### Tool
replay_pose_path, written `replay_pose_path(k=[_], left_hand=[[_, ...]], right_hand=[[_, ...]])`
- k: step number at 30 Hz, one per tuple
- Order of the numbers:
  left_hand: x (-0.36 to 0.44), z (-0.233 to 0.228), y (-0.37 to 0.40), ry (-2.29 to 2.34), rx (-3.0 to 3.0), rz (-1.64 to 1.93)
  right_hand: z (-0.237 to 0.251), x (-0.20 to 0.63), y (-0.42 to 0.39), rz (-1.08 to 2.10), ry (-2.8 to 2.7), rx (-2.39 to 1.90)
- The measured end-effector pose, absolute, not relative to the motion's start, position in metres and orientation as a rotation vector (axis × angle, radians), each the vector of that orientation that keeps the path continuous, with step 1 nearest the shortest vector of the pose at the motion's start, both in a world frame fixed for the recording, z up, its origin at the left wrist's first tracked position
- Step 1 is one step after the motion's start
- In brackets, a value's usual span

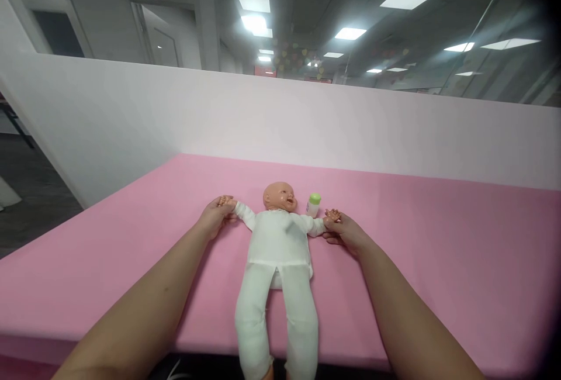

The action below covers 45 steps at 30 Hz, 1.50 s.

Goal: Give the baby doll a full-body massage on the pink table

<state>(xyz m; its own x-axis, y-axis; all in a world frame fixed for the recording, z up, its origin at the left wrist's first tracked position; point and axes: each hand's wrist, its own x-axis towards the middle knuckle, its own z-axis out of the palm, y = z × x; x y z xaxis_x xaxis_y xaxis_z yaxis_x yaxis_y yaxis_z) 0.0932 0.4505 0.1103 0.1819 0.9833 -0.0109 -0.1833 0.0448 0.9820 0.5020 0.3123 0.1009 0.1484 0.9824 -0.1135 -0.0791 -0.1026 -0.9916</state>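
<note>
A baby doll point(280, 237) in white cloth lies on its back on the pink padded table point(377, 286). Its head is turned to the right, and its legs reach past the near edge. My left hand point(215, 217) grips the doll's hand on the left, holding that arm out to the side. On the other side, my right hand point(346, 232) is closed around the doll's other hand, whose small fingers show above mine. Close to the doll's shoulder stands a small white bottle point(313, 207) with a green cap, just left of my right hand and apart from it.
A low white wall point(307, 123) runs along the back of the table, with a white side panel point(65, 117) at the left. Beyond it are a door point(164, 38) and lit ceiling panels. Dark floor shows at far left.
</note>
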Motion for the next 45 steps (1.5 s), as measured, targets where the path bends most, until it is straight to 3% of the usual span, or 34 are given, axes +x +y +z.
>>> replay_pose_path(k=[5, 14, 20, 29, 36, 45], left_hand=[[0.095, 0.111, 0.449, 0.981, 1.135, 1.124], [0.118, 0.138, 0.406, 0.956, 1.483, 1.347], [0.146, 0.141, 0.375, 0.922, 2.005, 1.092], [0.148, 0.153, 0.369, 0.784, 2.297, 0.784], [0.150, 0.154, 0.366, 0.713, 2.376, 0.681], [0.139, 0.134, 0.388, 1.015, 2.014, 1.045]], right_hand=[[0.098, 0.502, 0.318, 0.994, -0.890, -1.366], [0.128, 0.468, 0.305, 0.698, -1.048, -1.034], [0.134, 0.437, 0.292, 0.594, -1.550, -1.013], [0.128, 0.415, 0.290, 0.134, -2.129, -1.091], [0.127, 0.415, 0.291, 0.131, -2.109, -1.103], [0.124, 0.447, 0.303, 0.427, -1.505, -1.299]])
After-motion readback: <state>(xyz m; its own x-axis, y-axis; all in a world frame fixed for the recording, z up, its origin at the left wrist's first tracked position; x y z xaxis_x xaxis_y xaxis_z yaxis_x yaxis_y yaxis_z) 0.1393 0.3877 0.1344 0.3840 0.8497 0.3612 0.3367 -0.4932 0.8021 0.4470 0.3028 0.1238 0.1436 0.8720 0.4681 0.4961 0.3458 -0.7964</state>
